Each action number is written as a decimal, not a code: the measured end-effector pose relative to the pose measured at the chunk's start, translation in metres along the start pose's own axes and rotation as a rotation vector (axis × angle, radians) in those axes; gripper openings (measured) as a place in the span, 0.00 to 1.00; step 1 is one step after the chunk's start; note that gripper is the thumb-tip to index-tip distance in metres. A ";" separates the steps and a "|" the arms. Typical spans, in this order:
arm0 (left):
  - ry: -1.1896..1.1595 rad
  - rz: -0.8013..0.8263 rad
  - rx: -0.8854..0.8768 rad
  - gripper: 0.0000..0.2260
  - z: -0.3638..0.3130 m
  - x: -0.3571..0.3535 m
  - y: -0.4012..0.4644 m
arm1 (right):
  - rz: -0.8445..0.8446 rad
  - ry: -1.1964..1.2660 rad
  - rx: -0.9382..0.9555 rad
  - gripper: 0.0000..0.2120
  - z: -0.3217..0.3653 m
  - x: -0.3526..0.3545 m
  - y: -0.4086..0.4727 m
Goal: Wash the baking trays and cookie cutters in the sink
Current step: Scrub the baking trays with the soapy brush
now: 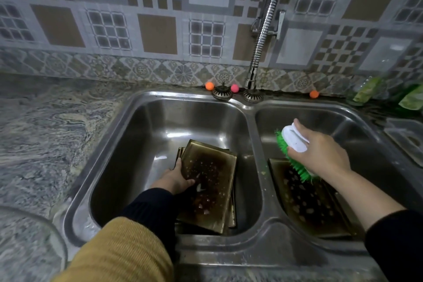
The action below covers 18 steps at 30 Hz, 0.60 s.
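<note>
A mustard-yellow ribbed sleeve over a dark cuff fills the near edge, and from it the left hand reaches into the left basin of the double stainless-steel sink. Its grip is curled on the left edge of the top rectangular, burnt-brown metal baking tray, thumb on the tray's face, fingers going under the rim. That tray lies tilted on a small stack of similar trays whose edges show beneath it.

In the right basin a second blackened rectangular baking tray lies flat. Above its far end the right hand wraps its grip round the white handle of a green-bristled scrubbing brush, bristles just touching or just above the tray; I cannot tell which.

To scrub well, I judge the brush should press flat onto the burnt patch and work in short strokes, while the left hand steadies its tray against sliding on the stack. Water from the chrome spring-neck tap would probably help; none is running.

No cookie cutters are visible. How many trays are stacked is unclear, the left fingers are hidden under the tray, and blurred green packets on the bench at right cannot be identified.
</note>
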<state>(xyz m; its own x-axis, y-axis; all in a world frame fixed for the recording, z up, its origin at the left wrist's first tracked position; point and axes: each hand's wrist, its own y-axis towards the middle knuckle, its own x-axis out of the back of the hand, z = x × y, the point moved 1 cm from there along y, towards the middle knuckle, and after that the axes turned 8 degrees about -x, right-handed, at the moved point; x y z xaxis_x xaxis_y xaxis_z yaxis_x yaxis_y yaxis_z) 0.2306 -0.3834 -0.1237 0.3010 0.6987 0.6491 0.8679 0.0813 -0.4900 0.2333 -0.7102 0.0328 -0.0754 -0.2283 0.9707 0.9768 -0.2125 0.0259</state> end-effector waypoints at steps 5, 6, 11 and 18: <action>0.146 -0.044 -0.008 0.35 -0.008 -0.001 -0.001 | 0.048 -0.027 -0.008 0.34 -0.011 -0.004 -0.003; 0.190 -0.070 -0.031 0.33 -0.016 0.000 -0.002 | 0.043 -0.022 -0.005 0.34 -0.014 -0.004 -0.004; 0.328 -0.157 -0.277 0.23 -0.090 0.007 -0.012 | 0.022 -0.006 -0.007 0.35 -0.035 0.006 0.003; 0.480 -0.311 -0.683 0.15 -0.223 -0.028 -0.046 | 0.115 -0.005 -0.004 0.35 -0.100 0.035 0.026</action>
<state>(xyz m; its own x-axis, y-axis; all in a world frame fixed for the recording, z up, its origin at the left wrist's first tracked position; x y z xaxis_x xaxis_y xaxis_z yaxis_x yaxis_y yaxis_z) 0.2698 -0.5653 0.0102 0.0126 0.3298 0.9440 0.9381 -0.3308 0.1030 0.2359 -0.8188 0.0431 0.0387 -0.2463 0.9684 0.9781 -0.1891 -0.0872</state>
